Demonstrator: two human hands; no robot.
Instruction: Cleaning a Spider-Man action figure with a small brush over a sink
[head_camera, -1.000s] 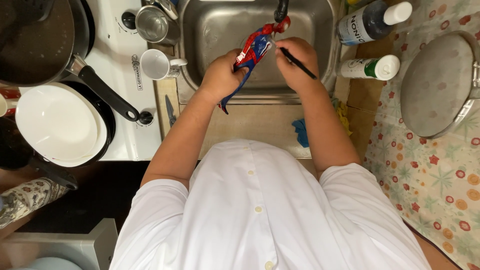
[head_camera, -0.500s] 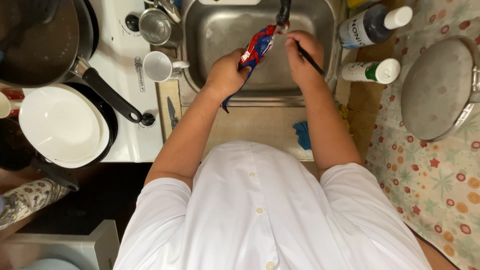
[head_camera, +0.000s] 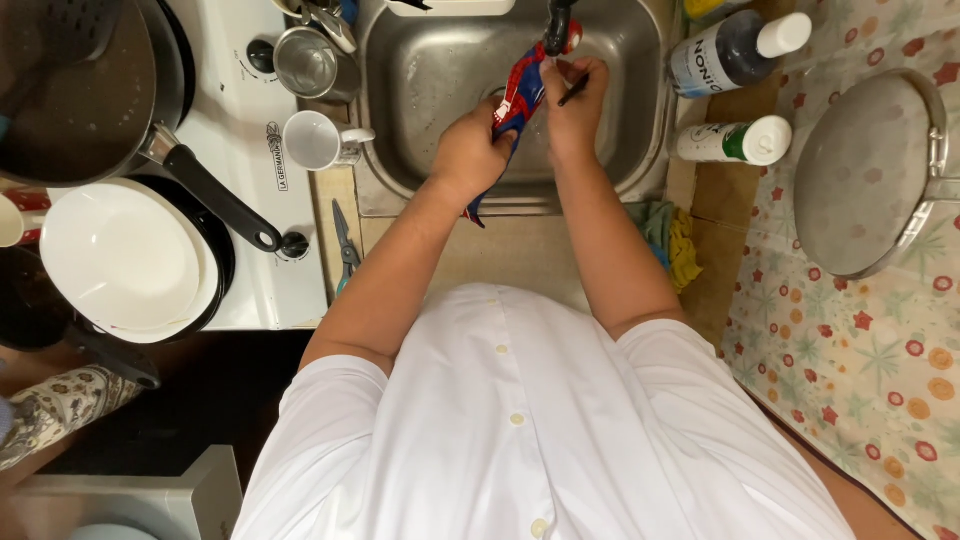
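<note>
Over the steel sink (head_camera: 420, 90), the left hand (head_camera: 468, 150) grips a red-and-blue toy figure (head_camera: 520, 92) under the faucet (head_camera: 556, 22). The right hand (head_camera: 575, 100) pinches a thin dark brush (head_camera: 574, 90) against it. The basin around them lies open; a white mug (head_camera: 315, 140) stands just beyond the left rim.

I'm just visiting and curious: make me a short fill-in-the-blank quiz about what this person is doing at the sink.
1. Both hands hold a red and blue toy figure over the steel ____.
2. The right hand also holds a thin black ____.
3. The white mug lies on its ____ left of the sink.
4. The white plates sit on the ____.

Missing words: sink; stick; side; stove
</note>
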